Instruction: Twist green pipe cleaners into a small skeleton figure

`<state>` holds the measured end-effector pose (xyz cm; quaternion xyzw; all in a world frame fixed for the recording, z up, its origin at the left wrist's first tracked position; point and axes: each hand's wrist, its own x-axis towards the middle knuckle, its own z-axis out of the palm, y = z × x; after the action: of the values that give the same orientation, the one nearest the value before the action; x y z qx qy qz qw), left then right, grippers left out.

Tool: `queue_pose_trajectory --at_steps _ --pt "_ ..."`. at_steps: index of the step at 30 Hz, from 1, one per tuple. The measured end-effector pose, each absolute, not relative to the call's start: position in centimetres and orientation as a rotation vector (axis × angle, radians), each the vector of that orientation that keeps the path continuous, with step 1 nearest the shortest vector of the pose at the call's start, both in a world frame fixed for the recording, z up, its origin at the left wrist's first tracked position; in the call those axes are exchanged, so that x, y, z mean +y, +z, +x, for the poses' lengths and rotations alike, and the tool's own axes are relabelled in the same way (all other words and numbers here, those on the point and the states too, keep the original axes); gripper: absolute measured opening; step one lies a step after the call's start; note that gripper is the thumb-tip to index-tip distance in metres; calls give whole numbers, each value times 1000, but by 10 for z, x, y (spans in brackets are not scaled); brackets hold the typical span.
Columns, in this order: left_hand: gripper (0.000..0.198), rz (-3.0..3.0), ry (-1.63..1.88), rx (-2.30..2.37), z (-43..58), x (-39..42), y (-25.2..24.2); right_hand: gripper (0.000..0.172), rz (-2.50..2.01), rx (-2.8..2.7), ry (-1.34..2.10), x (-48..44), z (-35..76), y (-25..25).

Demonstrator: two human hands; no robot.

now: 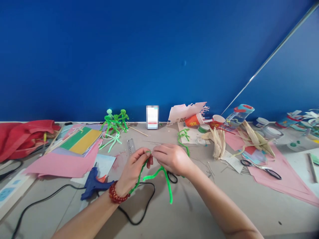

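Note:
Above the middle of the table, my left hand [136,166] and my right hand [171,159] meet, their fingertips pinched close together. A green pipe cleaner [164,179] hangs below my right hand, bent, with two loose ends. Darker green pipe cleaner [140,177] runs from my left fingertips down along the palm to the wrist. Whether the two pieces are joined is hidden by my fingers. A red bead bracelet [117,194] circles my left wrist. Beyond my hands stand several green pipe cleaner figures [116,121], and another bent green piece [183,134] lies behind my right hand.
A blue glue gun [91,184] with a black cord [147,215] lies left of my hands. Scissors [261,168] rest on pink paper [286,182] at the right. A phone [152,118] leans on the blue wall; paper cups [194,120] and corn husks [219,142] are back right.

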<state>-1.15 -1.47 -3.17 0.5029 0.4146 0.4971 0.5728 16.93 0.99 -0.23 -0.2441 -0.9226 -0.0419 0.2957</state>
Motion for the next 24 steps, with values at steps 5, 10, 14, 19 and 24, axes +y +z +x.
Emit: queue_pose_trajectory --at_steps 5,10,14,19,24 --pt "18 1261 1173 967 -12 -16 -33 19 -656 -2377 59 15 172 -4" --pt "19 1349 1178 972 -12 -18 -34 16 -635 -2248 378 14 172 0" --pt "20 1429 1189 1009 -12 -19 -35 11 -734 -2157 532 11 171 2" --pt "20 1511 1189 1048 -14 -18 -39 9 -862 -2117 629 9 169 2" --pt "20 1545 1194 1010 -14 -17 -41 10 -873 -2094 657 8 169 2"
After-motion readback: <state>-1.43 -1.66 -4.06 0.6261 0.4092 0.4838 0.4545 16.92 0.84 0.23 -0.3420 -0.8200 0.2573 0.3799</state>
